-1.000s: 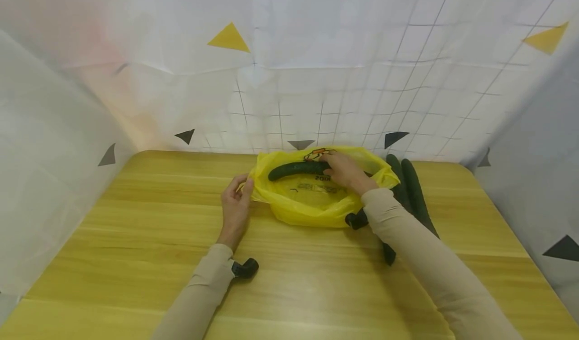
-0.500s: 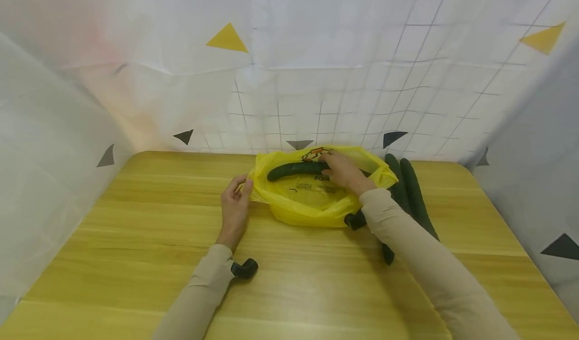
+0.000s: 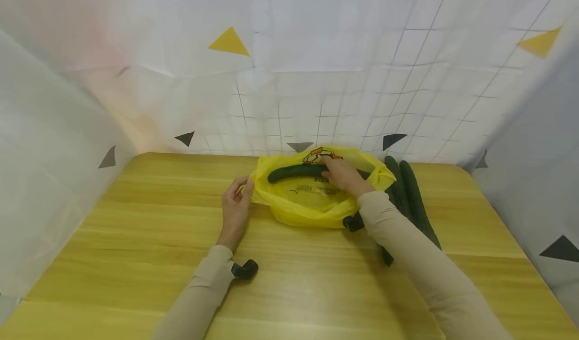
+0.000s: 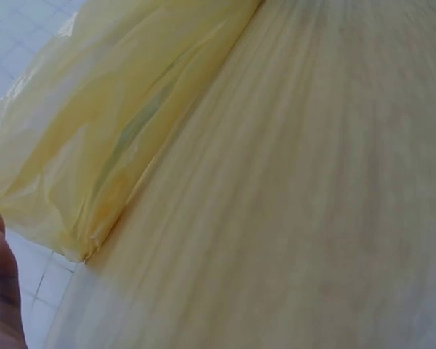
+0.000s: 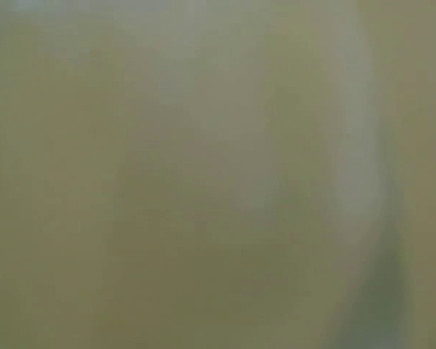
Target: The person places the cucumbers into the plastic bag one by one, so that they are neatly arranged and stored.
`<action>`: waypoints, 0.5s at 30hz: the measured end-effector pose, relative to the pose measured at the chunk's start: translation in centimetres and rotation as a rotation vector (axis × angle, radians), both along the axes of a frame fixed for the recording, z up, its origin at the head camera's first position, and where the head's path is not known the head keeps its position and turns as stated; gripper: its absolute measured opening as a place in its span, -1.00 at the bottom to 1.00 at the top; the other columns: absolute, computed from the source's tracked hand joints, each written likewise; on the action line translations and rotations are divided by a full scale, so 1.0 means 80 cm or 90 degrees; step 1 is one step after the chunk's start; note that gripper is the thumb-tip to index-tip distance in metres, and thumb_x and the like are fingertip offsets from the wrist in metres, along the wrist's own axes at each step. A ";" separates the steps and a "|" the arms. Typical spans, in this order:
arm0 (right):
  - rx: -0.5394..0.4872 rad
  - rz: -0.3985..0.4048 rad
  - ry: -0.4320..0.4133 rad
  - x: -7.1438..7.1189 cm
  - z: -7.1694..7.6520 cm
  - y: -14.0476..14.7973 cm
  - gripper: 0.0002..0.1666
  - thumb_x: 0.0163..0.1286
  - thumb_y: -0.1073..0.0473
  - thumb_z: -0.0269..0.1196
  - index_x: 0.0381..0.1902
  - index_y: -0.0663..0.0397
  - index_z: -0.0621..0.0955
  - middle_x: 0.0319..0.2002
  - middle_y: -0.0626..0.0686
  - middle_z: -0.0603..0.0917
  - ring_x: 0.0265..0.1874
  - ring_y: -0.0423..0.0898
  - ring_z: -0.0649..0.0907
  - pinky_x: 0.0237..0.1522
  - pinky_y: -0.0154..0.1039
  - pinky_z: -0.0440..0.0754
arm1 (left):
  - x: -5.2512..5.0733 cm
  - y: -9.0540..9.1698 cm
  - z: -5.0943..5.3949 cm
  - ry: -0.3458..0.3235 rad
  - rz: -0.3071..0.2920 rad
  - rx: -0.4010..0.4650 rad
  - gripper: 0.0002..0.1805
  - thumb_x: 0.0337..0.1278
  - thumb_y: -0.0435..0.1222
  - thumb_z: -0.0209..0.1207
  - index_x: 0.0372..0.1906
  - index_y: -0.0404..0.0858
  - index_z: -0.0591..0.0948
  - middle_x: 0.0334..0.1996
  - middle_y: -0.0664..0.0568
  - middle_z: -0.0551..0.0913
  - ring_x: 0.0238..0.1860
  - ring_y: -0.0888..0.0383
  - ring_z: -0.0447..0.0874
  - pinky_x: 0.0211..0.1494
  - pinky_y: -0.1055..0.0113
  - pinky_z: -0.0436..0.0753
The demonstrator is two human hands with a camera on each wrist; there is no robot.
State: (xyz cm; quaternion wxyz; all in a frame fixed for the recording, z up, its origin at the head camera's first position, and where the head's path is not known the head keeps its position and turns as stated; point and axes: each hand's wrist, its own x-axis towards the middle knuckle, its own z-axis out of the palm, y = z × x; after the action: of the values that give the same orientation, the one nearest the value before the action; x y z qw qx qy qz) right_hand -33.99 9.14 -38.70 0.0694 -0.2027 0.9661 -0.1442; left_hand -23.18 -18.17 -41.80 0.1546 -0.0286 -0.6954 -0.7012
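Observation:
A yellow plastic bag [image 3: 307, 218] lies on the table with its mouth spread wide. My left hand [image 3: 236, 206] pinches the bag's left edge between thumb and fingers; in the left wrist view its fingertips [image 4: 1, 262] meet the thin film. Inside the mouth, my right hand [image 3: 345, 175] grips a dark green cucumber [image 3: 291, 172] from above near its middle. The cucumber lies crosswise, and the hand covers part of it. The right wrist view is too blurred to make out anything clearly.
More cucumbers [image 3: 417, 201] lie on the wooden table [image 3: 289, 289] right of the bag, partly under the right forearm. A white sheet wall [image 3: 316, 93] with grid lines stands behind the table, and white sheets hang at both sides.
My right hand and the cucumber have sunk slightly into the bag, and more of the print on its back wall shows. The left hand keeps its place at the edge.

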 end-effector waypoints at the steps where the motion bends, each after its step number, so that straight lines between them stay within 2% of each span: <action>1: 0.000 0.003 0.003 0.000 0.000 0.000 -0.53 0.44 0.18 0.09 0.27 0.11 0.36 0.16 0.18 0.55 0.00 0.12 0.61 0.05 0.03 0.55 | 0.000 0.000 0.000 0.000 0.000 -0.002 -0.69 0.31 -0.18 0.09 0.00 -0.28 0.60 0.00 -0.03 0.59 -0.21 0.26 0.55 -0.23 0.52 0.52; 7: 0.023 0.020 0.039 0.001 -0.001 0.000 -0.56 0.45 0.17 0.08 0.25 0.11 0.40 0.19 0.19 0.50 0.07 0.15 0.55 0.09 0.05 0.52 | 0.001 0.001 0.002 0.000 0.002 -0.015 -0.69 0.32 -0.18 0.09 0.00 -0.29 0.60 -0.01 -0.03 0.60 -0.10 0.27 0.54 -0.14 0.52 0.53; 15: 0.031 -0.005 0.051 0.002 -0.004 0.004 -0.51 0.45 0.14 0.09 0.31 0.00 0.39 0.23 0.21 0.40 0.22 0.19 0.38 0.14 0.12 0.47 | 0.002 0.001 0.004 0.006 -0.001 -0.023 -0.69 0.34 -0.18 0.07 0.02 -0.28 0.60 0.01 -0.05 0.60 -0.10 0.25 0.55 -0.13 0.50 0.54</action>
State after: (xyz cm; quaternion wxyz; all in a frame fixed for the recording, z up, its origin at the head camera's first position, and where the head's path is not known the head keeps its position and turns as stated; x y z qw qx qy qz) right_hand -33.79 9.50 -38.99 0.0353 -0.2026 0.9721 -0.1127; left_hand -23.05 -18.06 -41.52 0.1566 -0.0356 -0.7072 -0.6886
